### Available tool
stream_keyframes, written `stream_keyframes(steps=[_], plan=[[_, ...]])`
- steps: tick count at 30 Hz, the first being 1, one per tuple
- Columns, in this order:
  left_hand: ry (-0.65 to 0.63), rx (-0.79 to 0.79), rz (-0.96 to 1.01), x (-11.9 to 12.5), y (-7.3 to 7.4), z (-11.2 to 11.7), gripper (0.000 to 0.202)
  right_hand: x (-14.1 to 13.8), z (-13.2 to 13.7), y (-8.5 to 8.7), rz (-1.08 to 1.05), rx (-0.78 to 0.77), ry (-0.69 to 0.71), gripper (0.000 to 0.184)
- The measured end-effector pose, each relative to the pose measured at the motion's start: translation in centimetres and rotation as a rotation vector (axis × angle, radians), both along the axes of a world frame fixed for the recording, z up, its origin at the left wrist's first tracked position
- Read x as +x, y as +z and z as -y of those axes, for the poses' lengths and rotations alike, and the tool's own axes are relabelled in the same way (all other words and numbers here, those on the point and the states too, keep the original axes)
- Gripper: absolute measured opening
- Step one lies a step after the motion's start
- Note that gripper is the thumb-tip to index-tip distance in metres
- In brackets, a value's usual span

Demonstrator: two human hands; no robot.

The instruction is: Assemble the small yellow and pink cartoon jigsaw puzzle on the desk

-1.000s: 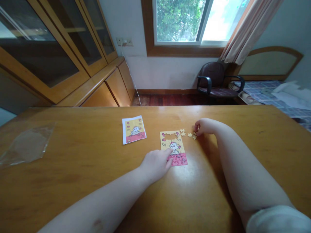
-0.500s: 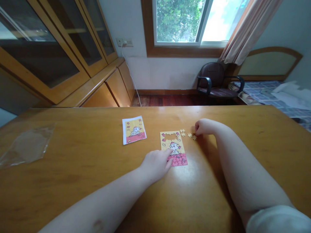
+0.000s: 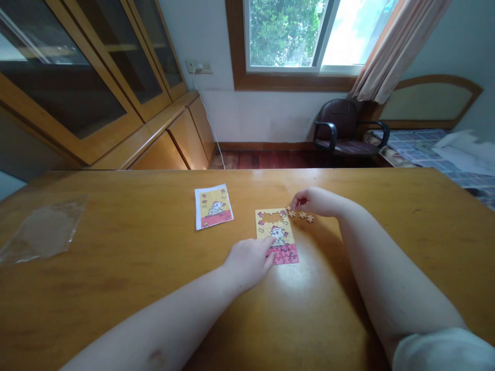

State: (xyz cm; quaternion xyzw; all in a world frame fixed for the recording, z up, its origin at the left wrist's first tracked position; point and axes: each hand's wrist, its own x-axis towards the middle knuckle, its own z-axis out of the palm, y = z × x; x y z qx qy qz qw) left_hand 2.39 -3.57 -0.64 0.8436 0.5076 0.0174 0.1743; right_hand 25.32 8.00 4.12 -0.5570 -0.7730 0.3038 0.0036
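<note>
A jigsaw puzzle point(image 3: 265, 232) lies on the table, yellow above and pink below, with a white cartoon animal in the middle. Near its top is a gap showing bare wood. My left hand point(image 3: 249, 261) rests on its lower left part, index finger stretched out and thumb apart, holding nothing. Several loose yellow puzzle pieces point(image 3: 302, 215) lie off the puzzle's upper right corner. Over them, my right hand point(image 3: 315, 201) has its fingertips pinched at the leftmost loose piece point(image 3: 289, 208), which they partly cover.
A picture card point(image 3: 214, 207) with the same design lies left of the puzzle. Further left is a clear plastic bag point(image 3: 44, 229). The wooden table point(image 3: 135, 268) ends at a far edge, with a chair point(image 3: 342, 126) and a glass-door cabinet point(image 3: 88, 67) beyond.
My right hand has moved left, from the right end of the loose pieces to the leftmost one beside the puzzle. My left hand has stayed in place.
</note>
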Motion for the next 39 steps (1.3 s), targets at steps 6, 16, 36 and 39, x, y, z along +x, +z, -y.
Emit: stream_keyframes(steps=[6, 16, 36, 39], plan=[[0.003, -0.003, -0.014, 0.1, 0.3, -0.1, 0.037, -2.9, 1.3, -0.3, -0.092, -0.074, 0.18, 0.019], [-0.009, -0.007, 0.002, 0.1, 0.3, -0.1, 0.045, -6.5, 2.2, -3.5, -0.14, 0.104, 0.254, 0.031], [0.004, -0.041, 0.068, 0.1, 0.7, -0.2, 0.034, -4.2, 8.8, -3.2, 0.113, 0.493, 0.29, 0.031], [0.014, -0.046, 0.064, 0.1, 0.8, -0.2, 0.032, -4.0, 8.9, -3.6, 0.111, 0.56, 0.316, 0.031]])
